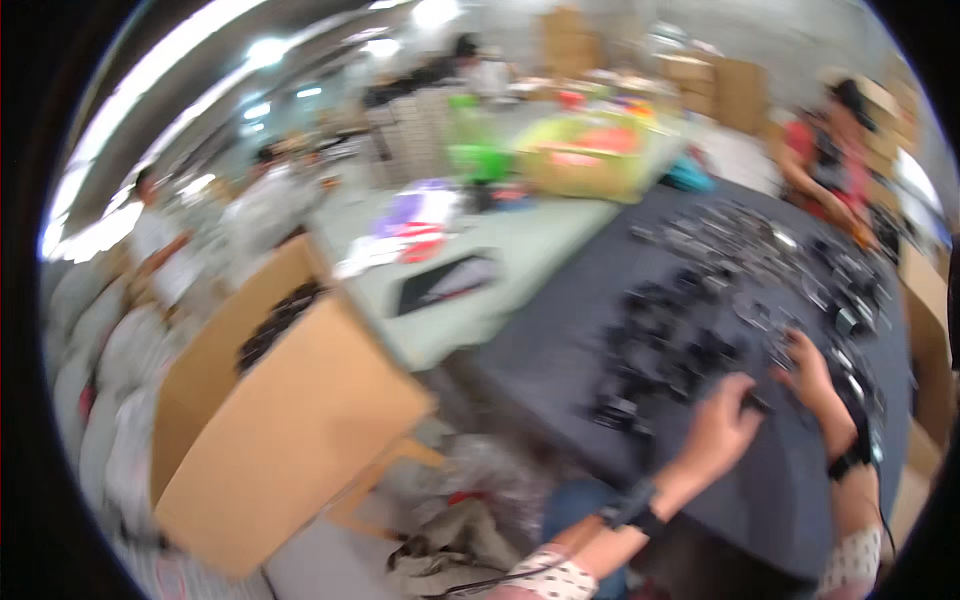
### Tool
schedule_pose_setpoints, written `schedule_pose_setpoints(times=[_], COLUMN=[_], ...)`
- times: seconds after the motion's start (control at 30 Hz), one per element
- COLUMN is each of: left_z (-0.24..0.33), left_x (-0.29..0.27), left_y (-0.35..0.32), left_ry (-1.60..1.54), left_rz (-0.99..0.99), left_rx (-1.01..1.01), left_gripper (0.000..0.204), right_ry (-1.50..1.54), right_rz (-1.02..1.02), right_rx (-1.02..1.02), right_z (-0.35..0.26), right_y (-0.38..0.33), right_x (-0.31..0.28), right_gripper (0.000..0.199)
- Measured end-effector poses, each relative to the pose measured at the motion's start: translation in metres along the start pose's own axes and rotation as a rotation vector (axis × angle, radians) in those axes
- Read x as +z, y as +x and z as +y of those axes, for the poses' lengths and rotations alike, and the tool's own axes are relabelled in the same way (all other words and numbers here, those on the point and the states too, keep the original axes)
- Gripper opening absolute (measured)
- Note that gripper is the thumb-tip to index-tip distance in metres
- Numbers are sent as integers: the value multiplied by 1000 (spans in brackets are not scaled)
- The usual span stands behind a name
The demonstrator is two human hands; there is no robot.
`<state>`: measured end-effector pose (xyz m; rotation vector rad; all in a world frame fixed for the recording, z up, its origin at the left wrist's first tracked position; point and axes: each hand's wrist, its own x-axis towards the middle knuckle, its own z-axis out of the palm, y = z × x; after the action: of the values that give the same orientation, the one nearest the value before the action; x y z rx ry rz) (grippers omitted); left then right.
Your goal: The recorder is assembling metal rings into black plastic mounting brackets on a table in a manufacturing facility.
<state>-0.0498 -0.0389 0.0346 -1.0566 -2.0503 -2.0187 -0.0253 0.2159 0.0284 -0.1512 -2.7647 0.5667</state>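
Note:
Over the dark-covered table, my left hand [722, 425] is closed on a small black piece [755, 402], whose exact kind is blurred. Just to its right, my right hand [812, 378] has its thumb and fingers curled around a small clear, shiny piece [781, 350]. Left of and beyond my hands lies a spread of small black parts [665, 335]. Farther back is a heap of clear, shiny parts [735, 240]. Several glossy dark and silver parts [850, 315] lie along the right side. Both my wrists wear dark bands.
A large open cardboard box [300, 430] with black items inside stands at left. Beyond it, a pale green table [470, 325] carries a yellow basket [580, 165] and a dark flat tray [445, 283]. Another person [825, 165] works at the far right side of the dark table [540, 370].

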Motion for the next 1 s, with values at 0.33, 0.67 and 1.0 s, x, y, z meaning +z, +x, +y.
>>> schedule_pose_setpoints(times=[0.33, 0.67, 1.0], left_z=[-8, -16, -13], left_x=[3, 37, 41], left_y=[-4, -27, -13], left_ry=[-93, 239, -662], left_rz=[-128, -459, -938], left_rx=[-245, -145, -714], left_gripper=[52, 33, 30], right_ry=[1616, 359, 112], right_rz=[-15, -7, 388], right_rx=[618, 513, 88], right_z=[-37, -74, -69], right_y=[-138, -166, -171], right_x=[-15, -13, 9], right_gripper=[40, 27, 53])
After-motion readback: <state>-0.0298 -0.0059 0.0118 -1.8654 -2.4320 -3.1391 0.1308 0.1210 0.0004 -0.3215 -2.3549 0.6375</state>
